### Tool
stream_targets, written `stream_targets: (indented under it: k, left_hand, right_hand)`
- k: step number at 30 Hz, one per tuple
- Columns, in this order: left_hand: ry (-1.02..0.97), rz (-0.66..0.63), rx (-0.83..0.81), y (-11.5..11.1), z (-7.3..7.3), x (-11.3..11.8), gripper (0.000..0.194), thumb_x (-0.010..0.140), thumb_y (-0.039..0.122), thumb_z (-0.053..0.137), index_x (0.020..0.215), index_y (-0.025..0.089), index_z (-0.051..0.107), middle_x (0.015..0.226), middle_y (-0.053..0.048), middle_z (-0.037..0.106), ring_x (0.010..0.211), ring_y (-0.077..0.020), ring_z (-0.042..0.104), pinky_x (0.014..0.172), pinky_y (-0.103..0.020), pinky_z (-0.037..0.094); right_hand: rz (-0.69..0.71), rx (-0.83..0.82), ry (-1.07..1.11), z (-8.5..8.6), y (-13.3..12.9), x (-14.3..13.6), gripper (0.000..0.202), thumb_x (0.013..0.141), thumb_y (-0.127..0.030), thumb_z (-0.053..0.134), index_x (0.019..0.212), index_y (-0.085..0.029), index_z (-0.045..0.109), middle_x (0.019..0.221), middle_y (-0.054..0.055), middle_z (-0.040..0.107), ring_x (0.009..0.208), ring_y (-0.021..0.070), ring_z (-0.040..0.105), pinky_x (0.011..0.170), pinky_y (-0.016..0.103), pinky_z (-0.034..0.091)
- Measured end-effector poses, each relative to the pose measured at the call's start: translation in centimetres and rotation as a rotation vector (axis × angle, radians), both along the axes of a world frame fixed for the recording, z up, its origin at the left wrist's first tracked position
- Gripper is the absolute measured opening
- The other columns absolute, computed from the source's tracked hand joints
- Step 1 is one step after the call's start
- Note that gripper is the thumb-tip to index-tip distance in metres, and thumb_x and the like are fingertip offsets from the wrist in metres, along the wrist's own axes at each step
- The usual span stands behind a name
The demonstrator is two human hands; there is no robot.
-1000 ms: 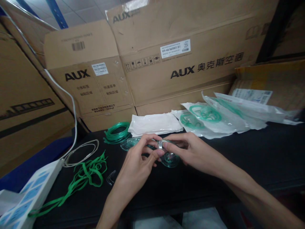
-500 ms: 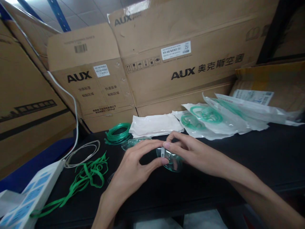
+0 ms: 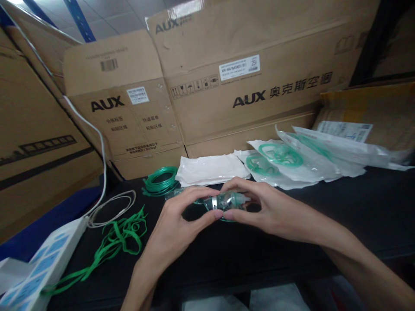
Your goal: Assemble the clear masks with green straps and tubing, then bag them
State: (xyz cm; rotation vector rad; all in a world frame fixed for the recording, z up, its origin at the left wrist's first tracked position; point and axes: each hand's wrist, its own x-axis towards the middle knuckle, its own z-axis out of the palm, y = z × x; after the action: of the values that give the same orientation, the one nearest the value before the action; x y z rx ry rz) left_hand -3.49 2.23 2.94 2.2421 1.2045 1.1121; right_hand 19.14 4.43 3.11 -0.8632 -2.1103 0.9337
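Note:
A clear green plastic mask with a metal strip across it is held between both hands above the black table. My left hand pinches its left end between thumb and fingers, beside the strip. My right hand grips the other end, where a pale nozzle-like tip points right. Behind my left fingers lies another clear green plastic piece, partly hidden. A coil of green tubing rests behind it, next to white flat packets.
Green elastic straps and a thin pale cable loop lie at the left, by a white-and-blue box. Bagged green tubing sits at back right. Large cardboard boxes stand behind the black table.
The mask has been turned between my hands, so its strip and pale tip now show. My right thumb has moved down to its lower edge, next to my left thumb.

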Motion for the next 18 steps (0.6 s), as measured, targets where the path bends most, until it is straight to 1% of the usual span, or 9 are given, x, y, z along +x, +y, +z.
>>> stream_targets:
  k: [5,10,12,14,18]
  left_hand:
    - [-0.017,-0.035,0.005,0.0,0.1,-0.1,0.026,0.086,0.030,0.074,0.112,0.027,0.073,0.119,-0.002,0.073,0.114,-0.0205,0.065,0.106,-0.034,0.046]
    - [-0.012,-0.021,0.018,0.3,0.0,-0.3,0.025,0.085,0.029,0.075,0.110,0.025,0.073,0.117,-0.003,0.073,0.113,-0.0215,0.066,0.105,-0.036,0.047]
    - [-0.008,-0.014,0.017,0.3,-0.1,-0.2,0.025,0.085,0.030,0.076,0.110,0.026,0.073,0.116,-0.003,0.073,0.112,-0.0216,0.065,0.104,-0.036,0.047]
    - [-0.004,-0.020,0.006,0.3,0.0,-0.1,0.025,0.085,0.031,0.076,0.109,0.026,0.073,0.115,-0.003,0.073,0.111,-0.0209,0.065,0.103,-0.035,0.048]
    - [0.004,-0.058,0.001,0.0,0.3,-0.2,0.023,0.085,0.031,0.076,0.106,0.026,0.072,0.113,-0.001,0.073,0.110,-0.0191,0.065,0.102,-0.031,0.047]
  right_hand:
    - [0.005,-0.002,-0.036,0.1,0.0,0.0,0.030,0.091,-0.045,0.065,0.112,-0.023,0.065,0.097,0.001,0.071,0.080,0.0160,0.064,0.071,0.025,0.048]
    - [-0.071,0.009,-0.149,-0.2,-0.1,0.0,0.036,0.091,-0.051,0.063,0.116,-0.025,0.065,0.083,0.000,0.067,0.069,0.0152,0.060,0.062,0.025,0.044]
    - [-0.109,0.052,-0.181,-0.4,-0.3,0.0,0.037,0.089,-0.052,0.064,0.117,-0.026,0.066,0.082,0.000,0.066,0.071,0.0165,0.060,0.062,0.025,0.044]
    - [-0.144,0.084,-0.197,-0.4,-0.5,0.1,0.039,0.088,-0.053,0.066,0.117,-0.027,0.067,0.085,0.002,0.066,0.078,0.0187,0.062,0.065,0.026,0.044]
    - [-0.201,0.081,-0.260,-0.1,-1.1,0.1,0.040,0.088,-0.058,0.063,0.116,-0.030,0.068,0.088,0.004,0.066,0.084,0.0217,0.063,0.069,0.028,0.045]
